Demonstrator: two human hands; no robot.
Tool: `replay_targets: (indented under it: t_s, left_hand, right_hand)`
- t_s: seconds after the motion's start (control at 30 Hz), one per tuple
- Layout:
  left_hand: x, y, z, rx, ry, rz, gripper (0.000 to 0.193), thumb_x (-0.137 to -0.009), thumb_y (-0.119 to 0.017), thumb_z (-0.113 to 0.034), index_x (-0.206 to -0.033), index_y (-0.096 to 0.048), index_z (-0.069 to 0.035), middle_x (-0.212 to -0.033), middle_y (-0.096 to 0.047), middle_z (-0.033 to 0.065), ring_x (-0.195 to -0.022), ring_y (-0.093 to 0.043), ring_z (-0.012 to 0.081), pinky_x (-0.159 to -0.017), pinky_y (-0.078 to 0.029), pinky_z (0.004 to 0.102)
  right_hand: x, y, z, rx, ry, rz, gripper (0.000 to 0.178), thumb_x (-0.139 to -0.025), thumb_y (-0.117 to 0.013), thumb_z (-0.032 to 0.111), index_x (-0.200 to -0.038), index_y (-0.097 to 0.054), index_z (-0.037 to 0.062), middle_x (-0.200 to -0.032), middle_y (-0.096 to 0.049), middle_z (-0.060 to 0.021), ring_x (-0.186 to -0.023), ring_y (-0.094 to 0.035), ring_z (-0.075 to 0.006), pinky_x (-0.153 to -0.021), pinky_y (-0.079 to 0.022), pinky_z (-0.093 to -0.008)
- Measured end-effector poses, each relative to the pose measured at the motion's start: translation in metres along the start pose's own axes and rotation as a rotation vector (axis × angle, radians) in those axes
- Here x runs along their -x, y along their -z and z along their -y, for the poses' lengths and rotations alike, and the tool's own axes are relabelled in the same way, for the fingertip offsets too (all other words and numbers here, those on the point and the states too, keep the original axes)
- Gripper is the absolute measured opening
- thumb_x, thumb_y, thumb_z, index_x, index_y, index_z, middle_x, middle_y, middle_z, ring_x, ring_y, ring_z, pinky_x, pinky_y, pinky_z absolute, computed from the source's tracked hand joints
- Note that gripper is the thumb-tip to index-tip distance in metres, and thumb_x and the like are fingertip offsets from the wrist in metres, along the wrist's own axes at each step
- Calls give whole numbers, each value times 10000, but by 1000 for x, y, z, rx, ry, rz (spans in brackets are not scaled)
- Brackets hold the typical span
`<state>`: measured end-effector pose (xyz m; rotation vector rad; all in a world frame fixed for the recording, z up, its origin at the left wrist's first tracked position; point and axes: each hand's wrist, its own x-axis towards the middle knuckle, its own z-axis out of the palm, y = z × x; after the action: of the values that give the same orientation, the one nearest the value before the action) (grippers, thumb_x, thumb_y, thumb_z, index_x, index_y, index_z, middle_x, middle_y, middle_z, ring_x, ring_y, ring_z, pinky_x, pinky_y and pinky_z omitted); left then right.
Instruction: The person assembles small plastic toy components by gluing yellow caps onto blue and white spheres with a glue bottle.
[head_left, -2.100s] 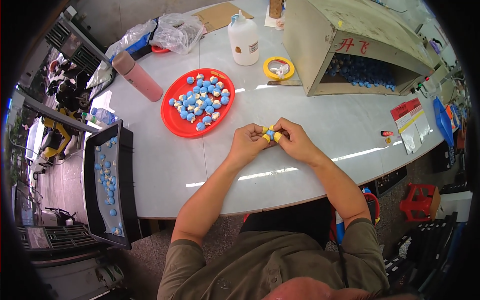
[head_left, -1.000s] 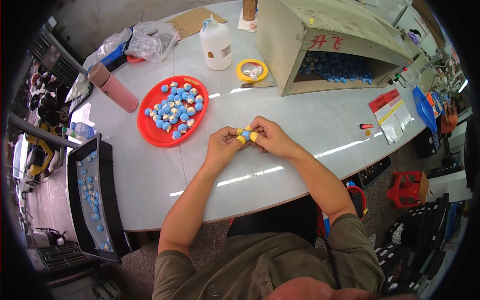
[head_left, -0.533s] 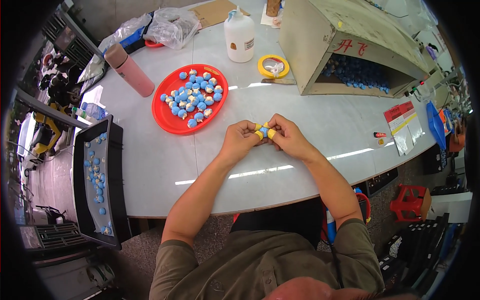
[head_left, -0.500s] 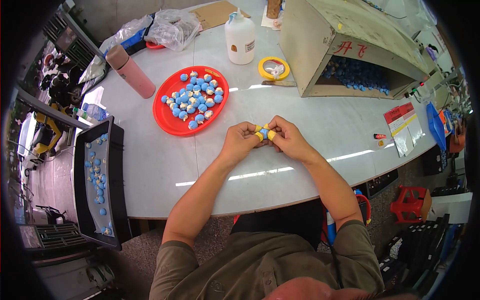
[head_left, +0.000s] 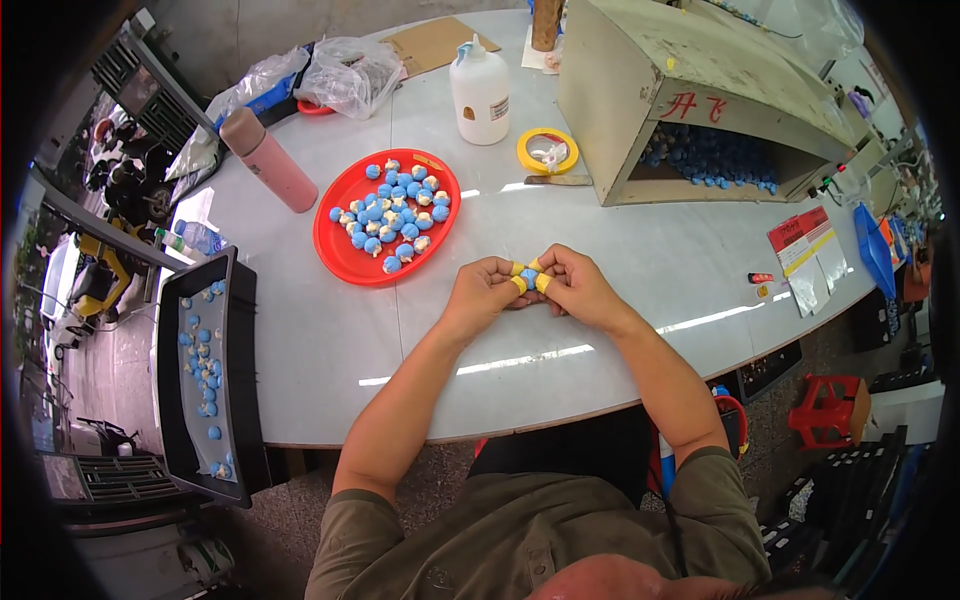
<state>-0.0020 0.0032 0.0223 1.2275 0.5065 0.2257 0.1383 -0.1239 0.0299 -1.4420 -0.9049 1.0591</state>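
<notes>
Watching remotely, I find most of my view taken up by the wide, glossy grey bench (head_left: 310,350). The big, pale-painted box (head_left: 600,130) stands at its far right, open front turned toward the person, probably so the heap of small blue pieces (head_left: 715,165) inside can be reached. The long black plastic tray (head_left: 248,390) sits just beside the bench's left end, holding scattered blue-and-cream balls (head_left: 204,350); I take that spot as keeping them off the working surface. The round red plastic plate (head_left: 345,260), loaded with similar balls, lies ahead and left of the hands, within what I judge easy reach.

The left hand (head_left: 482,295) and right hand (head_left: 582,292) meet over the middle of the bench, together pinching one small, rounded blue piece (head_left: 530,278) between fingertips wearing yellow wraps (head_left: 543,284). I read the wraps as grip or protection, and the two-sided pinch as steadying something tiny.

Shadow swallows the box's depth, so I can't gauge its heap. The other fingers curl partly out of sight, and the fingertips cover the piece's edges; I can't tell whether it has any cream part.
</notes>
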Motion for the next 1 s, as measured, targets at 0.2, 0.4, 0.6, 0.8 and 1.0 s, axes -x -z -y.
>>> replay_targets:
  t_s: [0.2, 0.4, 0.6, 0.8, 1.0]
  left_hand:
    - [-2, 1, 8, 31, -55, 0, 178, -881, -581, 23, -1031, -559, 115, -994, -638, 178, -881, -681, 218, -751, -570, 259]
    - [-2, 1, 9, 15, -62, -12, 160, -866, -594, 35, -1000, -565, 118, -972, -645, 171, -863, -686, 212, -732, -568, 248]
    - [-3, 3, 9, -42, -59, 1, 147, -886, -607, -4, -992, -576, 92, -1007, -637, 155, -894, -683, 227, -764, -576, 270]
    - [-2, 3, 3, 26, -53, -30, 210, -893, -631, -76, -1025, -562, 72, -1002, -643, 135, -889, -677, 196, -770, -569, 266]
    - [4, 1, -7, 60, -63, -167, 241, -901, -629, -109, -1067, -541, 43, -980, -655, 108, -872, -670, 161, -730, -546, 247]
  right_hand:
    - [2, -1, 6, 39, -1, 20, 84, -865, -504, -18, -945, -509, 6, -775, -610, -44, -591, -521, -57, -482, -414, -215]
    - [1, -1, -2, 49, 47, 21, 99, -849, -480, -39, -933, -500, 10, -755, -595, -35, -582, -503, -55, -485, -400, -225]
    - [0, -1, -2, 59, 61, 7, 105, -836, -485, -37, -927, -501, 13, -736, -576, -30, -572, -502, -55, -477, -397, -222]
    - [-3, -6, 6, -62, -5, -38, 92, -878, -517, 0, -968, -523, 19, -752, -573, -24, -557, -505, -57, -465, -387, -201]
    - [-6, -6, -6, -177, 77, -110, 182, -898, -523, 41, -1077, -535, 16, -757, -560, -19, -534, -478, -56, -462, -378, -203]
